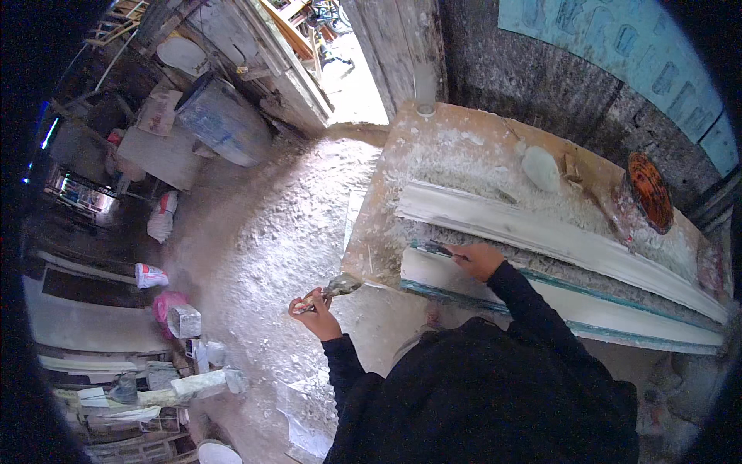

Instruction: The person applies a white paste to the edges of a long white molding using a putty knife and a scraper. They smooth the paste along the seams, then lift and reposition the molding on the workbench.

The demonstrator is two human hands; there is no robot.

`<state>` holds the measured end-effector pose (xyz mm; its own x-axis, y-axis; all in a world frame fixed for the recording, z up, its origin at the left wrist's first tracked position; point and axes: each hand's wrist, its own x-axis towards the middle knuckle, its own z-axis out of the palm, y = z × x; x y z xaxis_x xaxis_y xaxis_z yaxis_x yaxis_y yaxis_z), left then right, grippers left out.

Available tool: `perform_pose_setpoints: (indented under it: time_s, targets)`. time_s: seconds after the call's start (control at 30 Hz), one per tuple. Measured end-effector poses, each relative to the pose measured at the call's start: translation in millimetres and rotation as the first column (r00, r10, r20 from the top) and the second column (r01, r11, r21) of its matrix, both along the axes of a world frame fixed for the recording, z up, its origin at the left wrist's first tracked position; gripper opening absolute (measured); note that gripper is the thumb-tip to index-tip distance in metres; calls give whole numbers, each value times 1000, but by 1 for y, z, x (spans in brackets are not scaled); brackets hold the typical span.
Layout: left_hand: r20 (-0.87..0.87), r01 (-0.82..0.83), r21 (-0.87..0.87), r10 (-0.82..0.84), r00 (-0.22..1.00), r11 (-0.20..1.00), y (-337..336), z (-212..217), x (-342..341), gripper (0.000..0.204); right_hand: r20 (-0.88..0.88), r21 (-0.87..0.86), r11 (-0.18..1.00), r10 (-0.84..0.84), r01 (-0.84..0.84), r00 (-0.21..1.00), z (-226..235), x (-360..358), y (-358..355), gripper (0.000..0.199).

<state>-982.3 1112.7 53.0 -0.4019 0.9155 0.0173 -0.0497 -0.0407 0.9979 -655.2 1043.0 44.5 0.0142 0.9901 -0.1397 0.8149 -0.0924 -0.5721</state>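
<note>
My left hand (315, 315) is closed round the handle of a trowel-like tool, whose greyish, smeared blade (342, 285) points right, just off the workbench's near left corner. In my right hand (481, 261) is a dark, thin scraper (431, 247), held over the left end of a long white plaster strip (541, 292) with teal edges. Behind that strip lies a second long white moulding (541, 226) with a ridged profile, running parallel to it. Both rest on the plaster-spattered workbench (456, 124).
A white rounded lump (540, 169) and an orange-brown round basin (650, 192) stand toward the bench's back. A blue-grey barrel (224, 120) is by the doorway. Sacks, a white bucket (151, 276) and stacked boards line the left. White debris covers the floor (263, 240).
</note>
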Motion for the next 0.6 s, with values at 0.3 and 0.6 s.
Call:
perform_pose_setpoints:
  time_s: [0.3, 0.6]
  targets:
    - [94, 48, -22, -45, 995, 999, 10, -7, 8, 37, 123, -206, 974, -68, 92, 990, 32, 38, -39, 32]
    - [125, 131, -34, -126, 984, 991, -1, -7, 26, 36, 99, 63, 995, 70, -77, 993, -2, 33, -21, 32]
